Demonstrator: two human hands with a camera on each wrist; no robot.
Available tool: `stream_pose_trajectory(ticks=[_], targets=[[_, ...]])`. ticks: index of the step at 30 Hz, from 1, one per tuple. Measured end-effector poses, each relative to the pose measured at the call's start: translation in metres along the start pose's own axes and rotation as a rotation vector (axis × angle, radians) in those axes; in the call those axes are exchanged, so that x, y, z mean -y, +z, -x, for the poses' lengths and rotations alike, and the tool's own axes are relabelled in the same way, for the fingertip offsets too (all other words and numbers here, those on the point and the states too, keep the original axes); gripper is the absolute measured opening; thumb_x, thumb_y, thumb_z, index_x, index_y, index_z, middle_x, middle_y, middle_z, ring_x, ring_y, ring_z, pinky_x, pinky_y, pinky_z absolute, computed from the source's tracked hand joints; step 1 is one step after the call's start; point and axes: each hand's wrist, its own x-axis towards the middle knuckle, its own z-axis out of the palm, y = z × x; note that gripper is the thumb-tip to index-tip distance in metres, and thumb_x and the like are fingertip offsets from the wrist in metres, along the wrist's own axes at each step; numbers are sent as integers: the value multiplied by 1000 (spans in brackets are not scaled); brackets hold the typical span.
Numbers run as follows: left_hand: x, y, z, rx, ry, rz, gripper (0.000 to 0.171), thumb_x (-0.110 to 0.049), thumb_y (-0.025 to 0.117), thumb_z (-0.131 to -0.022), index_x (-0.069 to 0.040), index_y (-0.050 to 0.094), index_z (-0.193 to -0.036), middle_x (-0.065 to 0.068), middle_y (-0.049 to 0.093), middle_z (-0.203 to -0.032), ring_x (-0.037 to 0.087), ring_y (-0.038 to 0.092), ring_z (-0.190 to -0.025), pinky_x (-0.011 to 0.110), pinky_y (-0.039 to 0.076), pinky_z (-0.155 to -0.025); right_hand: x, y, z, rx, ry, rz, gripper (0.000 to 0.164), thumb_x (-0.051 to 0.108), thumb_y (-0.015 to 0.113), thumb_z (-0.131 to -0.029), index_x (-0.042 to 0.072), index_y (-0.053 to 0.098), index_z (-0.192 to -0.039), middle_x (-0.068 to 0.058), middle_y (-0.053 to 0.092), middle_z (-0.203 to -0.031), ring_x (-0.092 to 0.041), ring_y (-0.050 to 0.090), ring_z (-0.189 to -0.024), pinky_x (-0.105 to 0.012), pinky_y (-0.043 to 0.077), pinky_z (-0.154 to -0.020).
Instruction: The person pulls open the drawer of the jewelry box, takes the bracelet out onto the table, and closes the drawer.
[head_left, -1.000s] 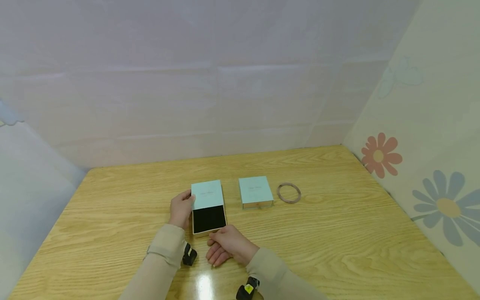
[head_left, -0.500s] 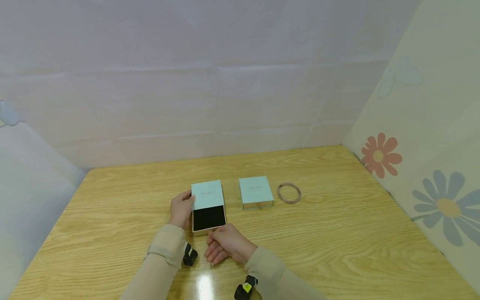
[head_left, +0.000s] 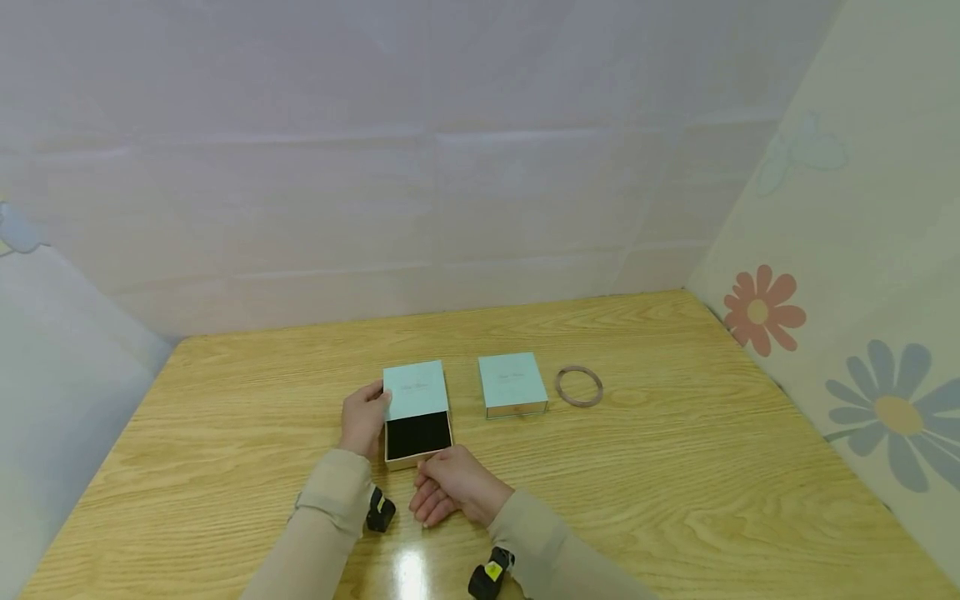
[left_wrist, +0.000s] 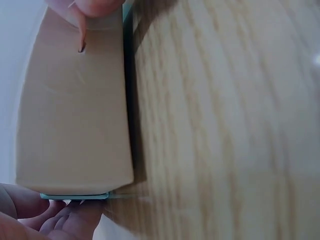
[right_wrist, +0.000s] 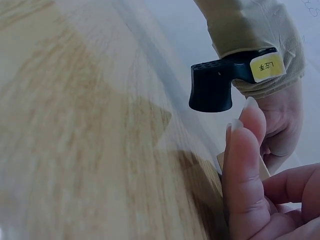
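Observation:
A pale turquoise drawer box point(head_left: 415, 390) lies on the table, its cream drawer point(head_left: 405, 464) partly out toward me and showing a black lining. My left hand point(head_left: 363, 421) grips the box's outer sleeve, thumb along the left side. At the drawer's front, my right hand point(head_left: 459, 483) pinches a thin ribbon pull point(left_wrist: 82, 37), which comes out of a small hole in the drawer front point(left_wrist: 75, 120) in the left wrist view. The other right fingers are loosely bent below. In the right wrist view they hide most of the drawer.
A second turquoise box point(head_left: 513, 382), closed, sits to the right of the first. Beside it a mauve-brown bangle point(head_left: 578, 387) lies flat. The wooden table point(head_left: 675, 467) backs onto a pale wall sheet point(head_left: 450, 208), and a flower-printed sheet point(head_left: 862, 333) stands at the right.
The drawer's front edge has shifted very slightly back toward the sleeve, and my right hand has moved a little with it. My left hand, the second box and the bangle stay put.

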Motion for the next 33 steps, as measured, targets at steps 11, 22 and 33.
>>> stream_pose_trajectory(ticks=[11, 22, 33], targets=[[-4, 1, 0, -1, -31, -1, 41, -1, 43, -102, 11, 41, -141, 28, 40, -144, 37, 36, -134, 45, 32, -111, 1, -1, -3, 13, -7, -6, 27, 7, 45, -101, -4, 61, -81, -8, 62, -60, -11, 57, -44, -23, 49, -41], [-3, -1, 0, 17, -33, -18, 43, -1, 43, -102, 10, 38, -143, 27, 35, -148, 38, 30, -138, 47, 29, -112, 2, -4, -5, 23, -7, -2, 27, 6, 44, -100, -2, 60, -79, -8, 61, -60, -11, 57, -44, -22, 49, -41], [-3, 0, -2, 28, -42, -3, 43, -2, 43, -103, 9, 37, -144, 26, 32, -151, 38, 26, -140, 47, 27, -113, 3, -6, -9, 22, -6, 4, 27, 7, 44, -100, -2, 60, -80, -7, 61, -59, -11, 57, -45, -23, 49, -42]])
